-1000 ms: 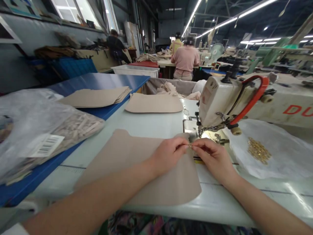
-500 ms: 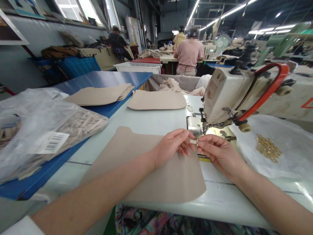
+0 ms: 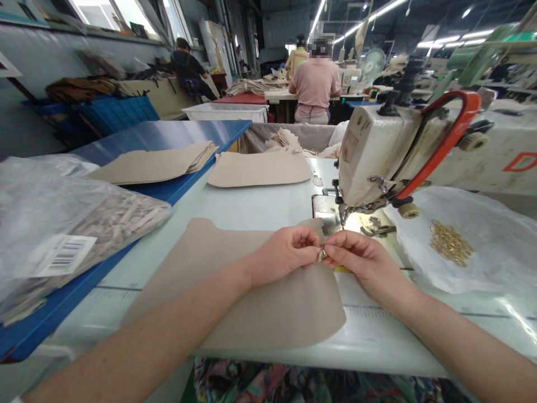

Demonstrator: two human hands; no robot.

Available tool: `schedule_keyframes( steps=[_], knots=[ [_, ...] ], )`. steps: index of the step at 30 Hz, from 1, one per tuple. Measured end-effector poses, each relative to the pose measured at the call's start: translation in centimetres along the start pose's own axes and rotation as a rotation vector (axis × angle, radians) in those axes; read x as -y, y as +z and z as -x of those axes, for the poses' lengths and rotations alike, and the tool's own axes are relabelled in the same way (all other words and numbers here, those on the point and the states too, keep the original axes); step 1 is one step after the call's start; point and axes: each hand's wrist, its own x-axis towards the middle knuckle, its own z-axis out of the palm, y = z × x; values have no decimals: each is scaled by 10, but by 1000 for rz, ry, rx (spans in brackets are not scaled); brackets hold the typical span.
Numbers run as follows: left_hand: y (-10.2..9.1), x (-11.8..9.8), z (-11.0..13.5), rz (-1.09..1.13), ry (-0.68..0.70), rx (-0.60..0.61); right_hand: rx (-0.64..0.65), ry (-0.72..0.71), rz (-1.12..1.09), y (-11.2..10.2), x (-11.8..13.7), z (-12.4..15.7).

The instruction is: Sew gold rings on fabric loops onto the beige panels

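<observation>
A large beige cut piece [image 3: 235,280] lies flat on the pale sewing table [image 3: 251,210] in front of me. My left hand [image 3: 285,254] and my right hand [image 3: 356,260] meet above its upper right edge. Both pinch a small gold metal piece [image 3: 322,254] between their fingertips. Just beyond my fingers stands the white sewing machine [image 3: 377,157] with its lit needle area [image 3: 350,221].
A clear bag of beige strips [image 3: 62,224] with a barcode label lies on the blue table at left. Stacked beige pieces [image 3: 155,162] and another piece [image 3: 258,168] lie farther back. Gold rings [image 3: 447,242] sit on white plastic at right. People work at far tables.
My hands rose slightly toward the machine, then came back down over the beige piece. The fingertips stay pinched together throughout. The camera view shifted a little.
</observation>
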Motion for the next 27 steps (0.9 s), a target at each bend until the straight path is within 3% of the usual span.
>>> schedule_keyframes(
  steps=[11, 19, 27],
  knots=[
    [1, 8, -2, -234, 125, -70, -6, -156, 222, 3, -10, 3],
    [-1, 3, -4, -216, 43, -151, -80, -450, 718, -1, -1, 2],
    [0, -6, -7, -232, -8, -326, -123, -391, 693, 1, 1, -4]
  ],
)
